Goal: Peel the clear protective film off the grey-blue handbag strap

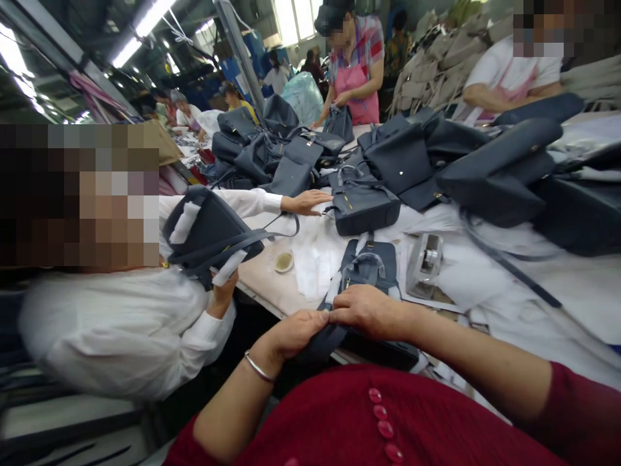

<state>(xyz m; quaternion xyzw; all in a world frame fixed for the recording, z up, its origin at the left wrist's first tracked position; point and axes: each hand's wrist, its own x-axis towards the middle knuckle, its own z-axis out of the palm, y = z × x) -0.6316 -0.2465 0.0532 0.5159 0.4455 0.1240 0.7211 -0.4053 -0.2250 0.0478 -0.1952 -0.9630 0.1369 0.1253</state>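
Note:
A dark blue bag [388, 255] lies at the table's near edge, its handle wrapped in clear plastic and white wrapping on its straps. My left hand [298, 331], with a bangle at the wrist, is closed on a dark strap at the bag's near left side. My right hand [366, 312] meets it there, fingers pinched together at the same strap, over the lower part of the bag. The fingertips of both hands touch; the exact spot they grip is partly hidden.
A person at the left holds another dark bag [208, 226] and reaches across the table [264, 275]. Dark bags [295, 165] are heaped beyond. A round dish [284, 261] and a clear plastic-and-metal item [429, 259] lie nearby. Other people work across the table.

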